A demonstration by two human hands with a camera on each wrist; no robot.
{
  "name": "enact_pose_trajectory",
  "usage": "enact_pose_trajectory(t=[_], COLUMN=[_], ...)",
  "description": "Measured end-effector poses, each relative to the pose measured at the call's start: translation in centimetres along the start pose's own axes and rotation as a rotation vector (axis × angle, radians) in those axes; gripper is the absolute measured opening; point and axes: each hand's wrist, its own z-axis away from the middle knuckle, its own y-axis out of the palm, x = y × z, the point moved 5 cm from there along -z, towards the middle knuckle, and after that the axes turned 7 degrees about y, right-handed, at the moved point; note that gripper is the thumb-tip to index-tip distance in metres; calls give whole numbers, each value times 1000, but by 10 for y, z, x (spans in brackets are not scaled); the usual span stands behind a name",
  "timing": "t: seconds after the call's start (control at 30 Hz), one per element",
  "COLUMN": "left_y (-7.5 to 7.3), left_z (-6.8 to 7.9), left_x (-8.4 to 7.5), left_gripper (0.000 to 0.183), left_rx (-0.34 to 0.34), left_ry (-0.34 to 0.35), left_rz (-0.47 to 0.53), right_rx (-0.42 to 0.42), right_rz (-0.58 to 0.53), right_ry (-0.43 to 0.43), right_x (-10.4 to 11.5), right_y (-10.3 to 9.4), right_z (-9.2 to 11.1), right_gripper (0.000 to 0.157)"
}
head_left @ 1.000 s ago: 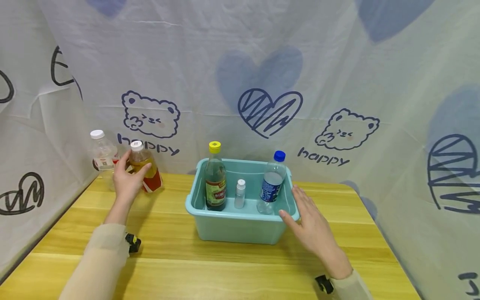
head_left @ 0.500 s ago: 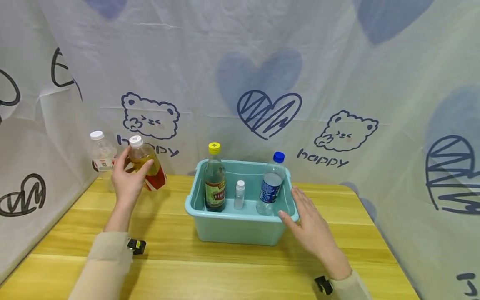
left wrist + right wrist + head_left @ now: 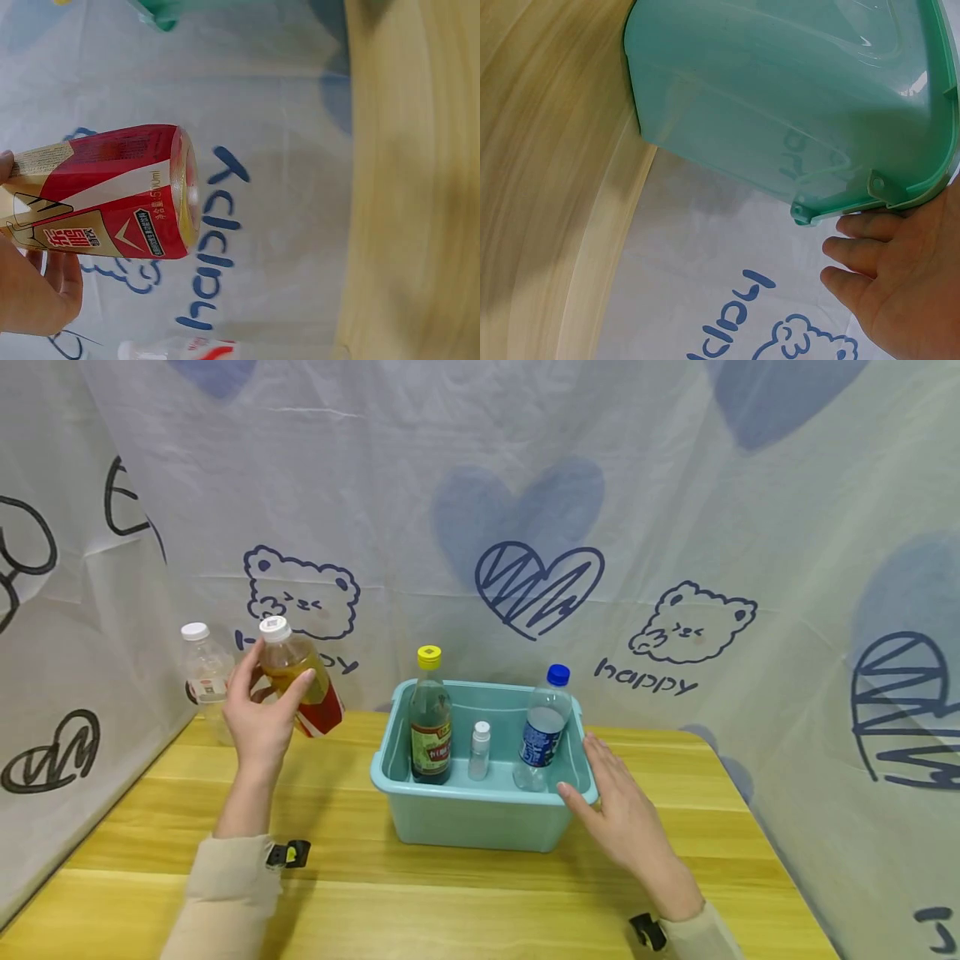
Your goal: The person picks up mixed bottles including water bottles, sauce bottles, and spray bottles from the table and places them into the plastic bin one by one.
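My left hand (image 3: 258, 714) grips a drink bottle (image 3: 318, 693) with a white cap and a red and gold label. Tilted, the bottle hangs above the table, its base toward the right; the left wrist view shows that base and the label (image 3: 112, 191) close up. My right hand (image 3: 626, 810) rests at the right rim of a light teal bin (image 3: 480, 818), fingers extended along the outside and thumb over the front corner. Inside the bin stand a yellow-capped sauce bottle (image 3: 431, 727), a small white-capped bottle (image 3: 480, 752) and a blue-capped bottle (image 3: 542, 735), which leans slightly.
A clear, white-capped bottle (image 3: 206, 681) stands at the back left of the wooden table (image 3: 360, 902), partly behind my left hand. White cloth (image 3: 420, 527) printed with hearts and bears hangs along the back and both sides.
The drink bottle has risen off the table in my left hand, moved a little to the right and tilted more. My right hand has stayed at the bin.
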Motion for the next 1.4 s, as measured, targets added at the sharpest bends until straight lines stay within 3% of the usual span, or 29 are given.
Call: enact_pose_trajectory(t=[0.7, 1.13, 1.4], left_y=[12, 31, 53], left_z=[16, 30, 45], left_x=[-67, -91, -94], left_gripper=[63, 65, 67], left_rx=[-50, 39, 134], left_ry=[140, 141, 145], left_rz=[186, 322, 314], right_rx=[9, 16, 20], right_rz=[2, 0, -3], right_ry=[4, 4, 8], right_x=[1, 0, 0], right_y=[-1, 0, 0], right_z=[1, 0, 0], right_gripper=[81, 81, 81])
